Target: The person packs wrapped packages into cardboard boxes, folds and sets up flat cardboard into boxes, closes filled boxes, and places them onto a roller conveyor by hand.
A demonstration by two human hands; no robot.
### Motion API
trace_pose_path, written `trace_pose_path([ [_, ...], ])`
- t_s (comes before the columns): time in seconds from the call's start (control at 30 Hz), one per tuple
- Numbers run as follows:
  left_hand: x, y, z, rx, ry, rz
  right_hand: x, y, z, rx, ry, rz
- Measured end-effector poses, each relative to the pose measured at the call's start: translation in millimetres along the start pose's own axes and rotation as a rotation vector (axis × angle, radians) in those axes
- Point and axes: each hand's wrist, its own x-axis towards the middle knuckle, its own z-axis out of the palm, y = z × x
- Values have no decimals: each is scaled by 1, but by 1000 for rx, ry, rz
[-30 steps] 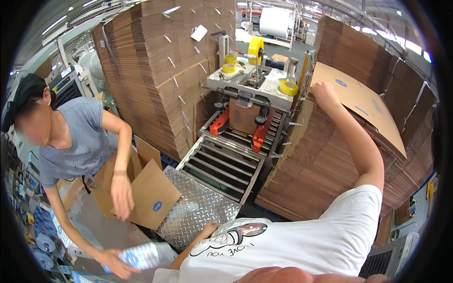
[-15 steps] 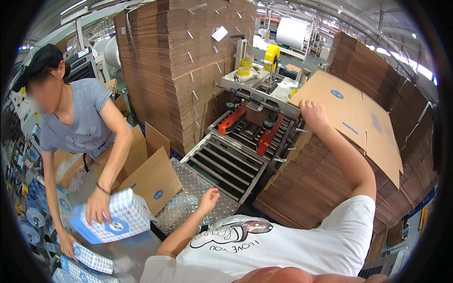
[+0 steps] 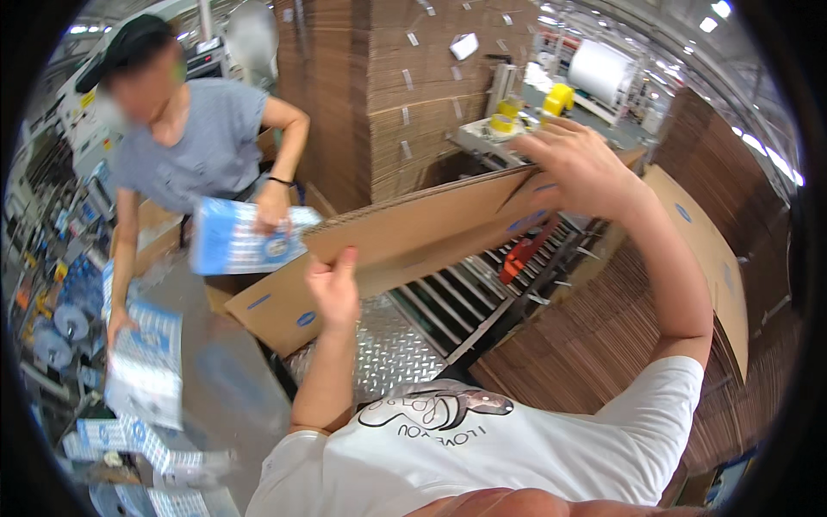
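A brown cardboard carton (image 3: 405, 246), partly opened out and slanting, spans the space in front of me above the roller conveyor. My left hand (image 3: 334, 289) is closed on its near left part, thumb up against the board. At the carton's right end my right hand (image 3: 577, 168) is raised with fingers stretched out, over or against the board; slight blur hides whether it touches. Another flat carton (image 3: 702, 250) lies on the stack of folded cartons (image 3: 560, 353) at my right.
A co-worker (image 3: 189, 138) at the left handles blue-and-white packs (image 3: 245, 241) over a metal table (image 3: 233, 370). The roller conveyor (image 3: 448, 314) has a red guide (image 3: 521, 258). A tall carton stack (image 3: 327, 103) stands behind; yellow tape rolls (image 3: 558, 99) sit on the machine.
My right hand has brought a flat carton from the right stack across the conveyor, and it is partly opened. My left hand has risen and taken hold of it. The view has shifted.
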Motion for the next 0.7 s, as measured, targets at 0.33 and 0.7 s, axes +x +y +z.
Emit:
trace_pose_path([
  [0.33,-53,-18,-159,770,621,58,-45,-26,252,716,-368,150],
  [0.7,-66,27,-157,746,440,-229,-21,-12,270,1037,-581,577],
])
